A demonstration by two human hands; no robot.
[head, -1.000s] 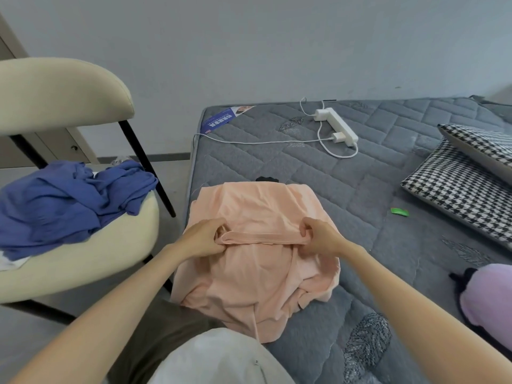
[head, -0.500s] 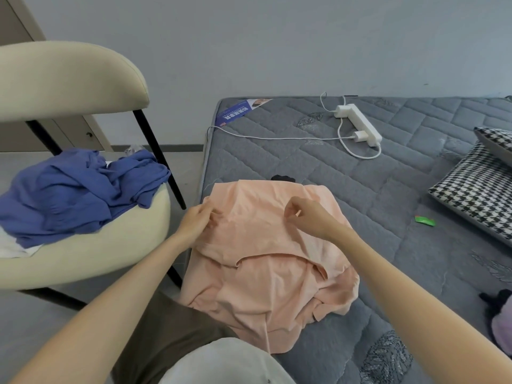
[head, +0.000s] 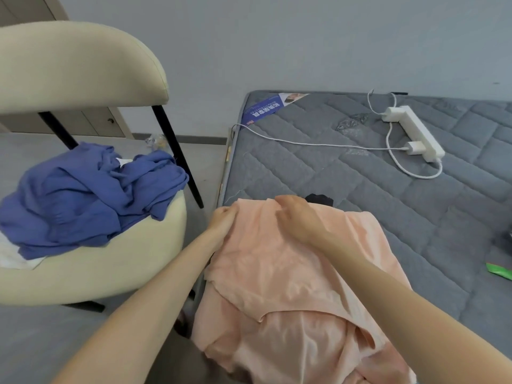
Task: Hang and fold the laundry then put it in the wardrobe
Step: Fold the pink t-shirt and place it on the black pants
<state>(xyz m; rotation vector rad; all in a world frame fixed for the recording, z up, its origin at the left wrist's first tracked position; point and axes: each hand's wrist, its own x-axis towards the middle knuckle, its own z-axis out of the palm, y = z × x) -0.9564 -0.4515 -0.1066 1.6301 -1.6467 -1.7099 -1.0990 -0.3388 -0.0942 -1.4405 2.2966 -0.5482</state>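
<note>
Both hands moved from mid-cloth to the far edge of the peach soft-knit garment, left hand at its corner, right hand just beside, each pinching fabric, garment lying lengthwise away from the person on the grey quilted mattress.

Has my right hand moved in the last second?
Yes. The right hand has gone up the peach garment to its far edge, beside the black item on the mattress.
</note>
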